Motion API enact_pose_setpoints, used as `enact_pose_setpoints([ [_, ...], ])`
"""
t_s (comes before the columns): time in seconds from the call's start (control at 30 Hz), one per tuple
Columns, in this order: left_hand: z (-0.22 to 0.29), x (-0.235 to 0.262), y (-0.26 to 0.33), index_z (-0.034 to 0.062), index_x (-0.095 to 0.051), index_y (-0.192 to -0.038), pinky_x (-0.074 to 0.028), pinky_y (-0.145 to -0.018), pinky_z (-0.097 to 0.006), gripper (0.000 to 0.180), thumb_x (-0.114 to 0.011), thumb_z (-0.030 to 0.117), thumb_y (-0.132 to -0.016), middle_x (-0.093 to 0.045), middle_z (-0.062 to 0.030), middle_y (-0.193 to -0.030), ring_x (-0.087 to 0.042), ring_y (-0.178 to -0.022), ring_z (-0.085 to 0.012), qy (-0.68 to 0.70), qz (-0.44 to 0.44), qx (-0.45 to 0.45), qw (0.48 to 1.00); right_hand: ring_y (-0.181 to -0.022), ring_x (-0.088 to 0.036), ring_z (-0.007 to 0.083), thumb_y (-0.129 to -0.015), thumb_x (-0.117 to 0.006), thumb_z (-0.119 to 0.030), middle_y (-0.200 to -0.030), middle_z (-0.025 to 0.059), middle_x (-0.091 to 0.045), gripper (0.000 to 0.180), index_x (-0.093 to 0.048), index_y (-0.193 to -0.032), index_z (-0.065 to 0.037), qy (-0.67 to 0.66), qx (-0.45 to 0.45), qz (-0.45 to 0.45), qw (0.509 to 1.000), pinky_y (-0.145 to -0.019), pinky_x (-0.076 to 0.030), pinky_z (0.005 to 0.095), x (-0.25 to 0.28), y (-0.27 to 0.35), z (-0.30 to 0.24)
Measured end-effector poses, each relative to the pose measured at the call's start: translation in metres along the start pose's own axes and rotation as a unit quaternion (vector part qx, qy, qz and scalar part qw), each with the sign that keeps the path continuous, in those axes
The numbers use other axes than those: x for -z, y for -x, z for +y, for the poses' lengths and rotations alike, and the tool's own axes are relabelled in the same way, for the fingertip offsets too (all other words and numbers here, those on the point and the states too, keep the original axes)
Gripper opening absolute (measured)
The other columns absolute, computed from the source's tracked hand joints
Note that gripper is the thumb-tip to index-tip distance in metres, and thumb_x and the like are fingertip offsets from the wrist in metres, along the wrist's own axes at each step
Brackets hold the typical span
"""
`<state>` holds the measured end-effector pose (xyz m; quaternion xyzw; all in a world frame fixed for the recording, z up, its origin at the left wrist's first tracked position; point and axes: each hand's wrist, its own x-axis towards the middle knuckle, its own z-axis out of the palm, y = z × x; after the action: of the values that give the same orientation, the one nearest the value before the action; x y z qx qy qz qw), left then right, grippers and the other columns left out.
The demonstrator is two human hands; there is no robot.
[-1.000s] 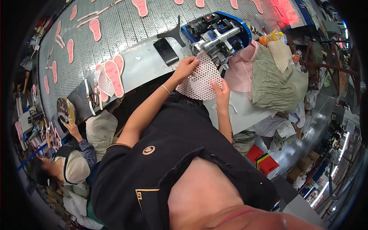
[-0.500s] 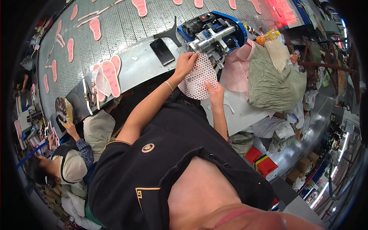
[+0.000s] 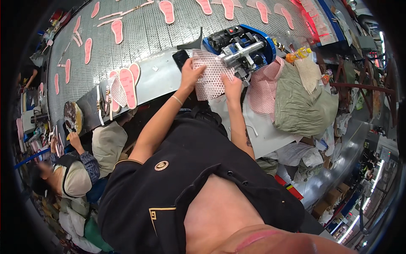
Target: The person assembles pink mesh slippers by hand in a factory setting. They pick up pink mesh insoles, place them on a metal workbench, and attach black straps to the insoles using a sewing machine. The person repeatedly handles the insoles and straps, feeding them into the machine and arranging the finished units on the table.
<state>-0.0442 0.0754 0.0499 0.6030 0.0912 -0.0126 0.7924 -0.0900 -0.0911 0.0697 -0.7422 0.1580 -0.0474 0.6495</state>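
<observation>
A pale pink perforated sheet [image 3: 210,80], patterned with rows of light dots, is stretched between my two hands in front of the machine. My left hand [image 3: 191,75] pinches its left edge. On the right edge, my right hand [image 3: 232,87] grips with the thumb on top. Just beyond the sheet is a blue-framed machine [image 3: 237,53] with a metal cylinder. The sheet's upper edge lies close to this machine; whether they touch I cannot tell. A black phone [image 3: 179,57] rests on the metal ledge beside my left hand, partly covered.
Pink insoles [image 3: 167,12] and straps lie on the mesh conveyor [image 3: 139,40]. More insoles [image 3: 127,88] overlap at the ledge's left. Green cloth [image 3: 304,97] and pink perforated material [image 3: 262,91] are heaped on the right, near a yellow bottle [image 3: 298,54]. A co-worker [image 3: 69,173] sits at left.
Both hands have raised the sheet and shifted it a little left; it now covers part of the phone. My right hand has moved from its lower part to its right edge. The view has shifted slightly.
</observation>
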Motion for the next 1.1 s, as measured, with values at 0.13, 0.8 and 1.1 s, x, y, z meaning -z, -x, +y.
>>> enact_pose_setpoints([
  [0.13, 0.006, 0.019, 0.026, 0.0003, -0.057, -0.104, -0.052, -0.066, -0.024, 0.026, -0.070, 0.008, -0.083, -0.066, -0.0066, -0.095, -0.064, -0.076, -0.0106, 0.010, -0.008, 0.056, 0.998, -0.054, -0.059, 0.0303, -0.082, -0.068, -0.027, -0.062, 0.0207, -0.061, 0.033, -0.064, -0.075, 0.006, 0.152, 0.024, 0.024, 0.988, -0.057, -0.043, 0.0400, -0.005, -0.008, 0.010],
  [0.8, -0.052, 0.034, 0.033, 0.0062, -0.058, -0.093, -0.052, -0.067, -0.029, 0.012, -0.066, 0.013, -0.089, -0.061, -0.0035, -0.083, -0.060, -0.073, -0.0162, 0.292, 0.155, 0.288, 0.899, -0.061, -0.066, 0.0102, -0.090, -0.060, -0.024, -0.073, 0.0070, -0.070, 0.027, -0.068, -0.089, 0.003, 0.088, -0.051, -0.113, 0.988, -0.054, -0.048, 0.0240, -0.018, 0.016, -0.042],
  [1.1, 0.039, 0.130, -0.053, -0.0026, -0.060, -0.105, -0.051, -0.066, -0.029, 0.024, -0.060, 0.019, -0.093, -0.064, -0.0052, -0.096, -0.060, -0.075, -0.0115, 0.069, 0.133, 0.105, 0.983, -0.066, -0.064, 0.0114, -0.090, -0.062, -0.012, -0.080, 0.0084, -0.069, 0.018, -0.066, -0.096, 0.004, 0.038, -0.044, -0.217, 0.974, -0.063, -0.049, 0.0232, -0.052, -0.035, -0.108],
])
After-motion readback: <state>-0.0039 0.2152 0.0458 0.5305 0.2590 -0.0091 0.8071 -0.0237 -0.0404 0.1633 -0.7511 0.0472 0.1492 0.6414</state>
